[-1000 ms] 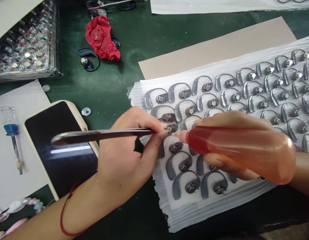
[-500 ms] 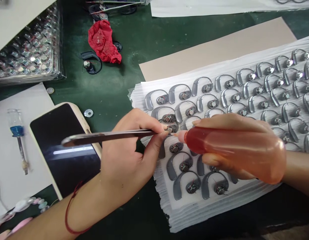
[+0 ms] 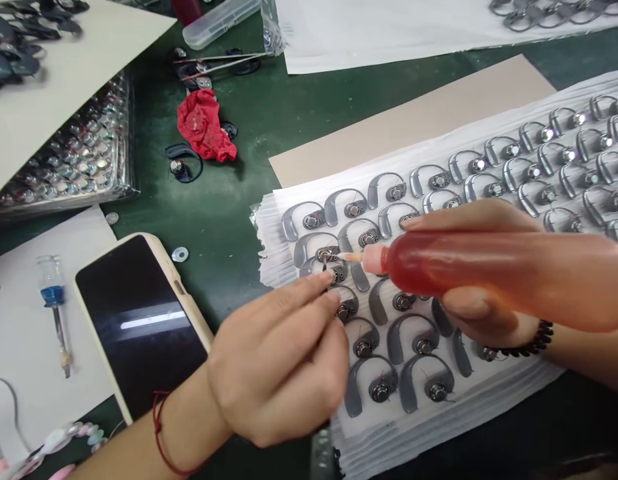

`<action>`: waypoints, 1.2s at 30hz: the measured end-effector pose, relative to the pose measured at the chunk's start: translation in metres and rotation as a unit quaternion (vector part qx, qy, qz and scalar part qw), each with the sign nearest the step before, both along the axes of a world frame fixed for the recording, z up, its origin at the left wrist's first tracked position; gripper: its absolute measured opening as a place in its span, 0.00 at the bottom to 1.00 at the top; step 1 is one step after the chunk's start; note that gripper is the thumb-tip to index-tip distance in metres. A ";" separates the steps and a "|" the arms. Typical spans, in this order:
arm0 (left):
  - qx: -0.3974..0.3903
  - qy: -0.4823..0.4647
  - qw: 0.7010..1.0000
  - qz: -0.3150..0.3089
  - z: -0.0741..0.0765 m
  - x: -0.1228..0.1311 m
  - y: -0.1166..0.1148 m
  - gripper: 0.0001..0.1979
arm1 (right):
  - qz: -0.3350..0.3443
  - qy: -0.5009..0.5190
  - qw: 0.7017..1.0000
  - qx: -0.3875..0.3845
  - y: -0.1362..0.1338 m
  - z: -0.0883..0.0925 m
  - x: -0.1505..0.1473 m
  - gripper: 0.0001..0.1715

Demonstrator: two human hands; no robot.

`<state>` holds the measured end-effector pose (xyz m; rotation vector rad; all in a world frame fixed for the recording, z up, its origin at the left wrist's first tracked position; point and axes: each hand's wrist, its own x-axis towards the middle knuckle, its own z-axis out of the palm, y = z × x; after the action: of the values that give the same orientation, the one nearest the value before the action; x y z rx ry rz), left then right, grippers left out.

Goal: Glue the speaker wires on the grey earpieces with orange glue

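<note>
Dark green bench mat underneath, matte and scuffed, with a flat tan cardboard sheet and a thick stack of white paper, ragged at the edges, lying across the right half. On the stack, rows of grey plastic ear hooks, each a smooth curved band ending in a round shiny metal disc, some with a hair-thin red wire. Right hand wrapped round a soft, see-through red bottle, thumb on top, fingers beneath. Pale tapered nozzle lying level, pointing left at the disc of one ear hook near the stack's left edge; touching it or just above, cannot tell. Left hand with fingers pressed together, pinching a thin tool. Only the tool's dark tip showing, just below the nozzle, plus a blurred grey end at the bottom edge. Dark bead bracelet on the right wrist, red string on the left. Left of the stack, a phone with a glossy black screen in a cream case, a flat steel washer, and a small glass tube with a blue collar on white paper. Farther back, a crumpled red cloth and a clear dimpled tray of silvery discs, partly under a pale board. Hooks beneath the right hand hidden; far rows cut off at the right edge.
</note>
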<state>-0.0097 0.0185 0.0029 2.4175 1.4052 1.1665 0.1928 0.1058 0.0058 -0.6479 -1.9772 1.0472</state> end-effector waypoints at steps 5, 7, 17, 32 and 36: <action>0.119 0.149 0.978 -0.084 0.004 0.009 0.008 0.06 | 0.007 0.036 0.999 -0.031 -0.004 0.000 -0.002 0.18; 0.110 0.171 0.974 -0.096 0.006 0.010 0.010 0.05 | 0.010 0.038 0.999 -0.032 -0.004 0.001 0.001 0.18; 0.084 0.168 0.978 -0.086 0.003 0.008 0.002 0.01 | -0.003 -0.023 1.000 -0.004 0.000 -0.001 -0.003 0.20; 0.076 0.160 0.980 -0.089 -0.002 0.009 0.002 0.03 | 0.019 -0.088 0.996 -0.009 -0.002 -0.008 -0.004 0.25; 0.069 0.164 0.980 -0.087 -0.002 0.009 0.003 0.04 | 0.021 -0.088 0.995 -0.032 -0.002 -0.008 -0.004 0.24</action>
<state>-0.0006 0.0214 0.0007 2.8684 1.1843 0.8841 0.1885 0.1035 -0.0020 -0.7596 -2.1241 1.1146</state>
